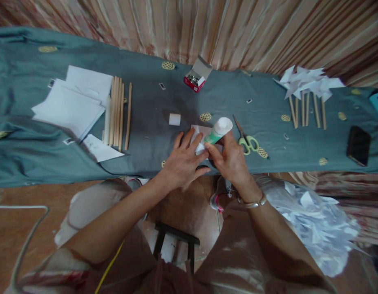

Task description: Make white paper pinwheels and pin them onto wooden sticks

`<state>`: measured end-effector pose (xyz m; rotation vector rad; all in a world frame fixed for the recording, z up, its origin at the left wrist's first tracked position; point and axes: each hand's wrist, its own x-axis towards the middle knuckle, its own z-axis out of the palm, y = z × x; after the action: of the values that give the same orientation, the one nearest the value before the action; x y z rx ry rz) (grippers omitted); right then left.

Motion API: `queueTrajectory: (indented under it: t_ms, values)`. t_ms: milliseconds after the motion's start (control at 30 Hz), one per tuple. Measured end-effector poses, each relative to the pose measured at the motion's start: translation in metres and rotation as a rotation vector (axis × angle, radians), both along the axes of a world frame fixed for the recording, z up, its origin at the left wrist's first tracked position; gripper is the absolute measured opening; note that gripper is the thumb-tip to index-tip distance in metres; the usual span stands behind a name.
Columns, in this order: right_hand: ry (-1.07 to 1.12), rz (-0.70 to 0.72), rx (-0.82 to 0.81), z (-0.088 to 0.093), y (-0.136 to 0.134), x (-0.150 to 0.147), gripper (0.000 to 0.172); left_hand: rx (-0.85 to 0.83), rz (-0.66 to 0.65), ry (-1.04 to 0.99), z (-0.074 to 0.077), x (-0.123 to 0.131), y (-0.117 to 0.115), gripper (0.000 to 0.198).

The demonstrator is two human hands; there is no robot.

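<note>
Across green tablecloth, our left hand rests spread on white paper at its one o'clock, while our right hand grips the glue stick above, long axis tilted toward two.

No text, brand or number can be read. The small red cardboard box with a raised flap, at the upper centre of the frame, bears pale marks too small to make out. The green-and-white cylindrical stick, right of centre, is too blurred to read. Black-and-white rectangular patches on the teal pineapple-patterned cloth are likewise illegible.
</note>
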<state>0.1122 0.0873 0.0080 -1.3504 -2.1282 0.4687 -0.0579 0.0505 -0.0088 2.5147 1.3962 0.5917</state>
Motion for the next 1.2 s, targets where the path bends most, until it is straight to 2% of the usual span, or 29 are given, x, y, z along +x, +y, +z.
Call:
queueTrajectory:
  t_ms: [600, 1200]
  values:
    - [0.045, -0.031, 0.003, 0.002, -0.001, 0.004, 0.027, 0.009, 0.004, -0.012, -0.001, -0.001, -0.001, 0.048]
    - [0.077, -0.026, -0.007, 0.0, 0.01, 0.004, 0.025, 0.002, 0.002, 0.012, 0.002, -0.001, -0.002, 0.049]
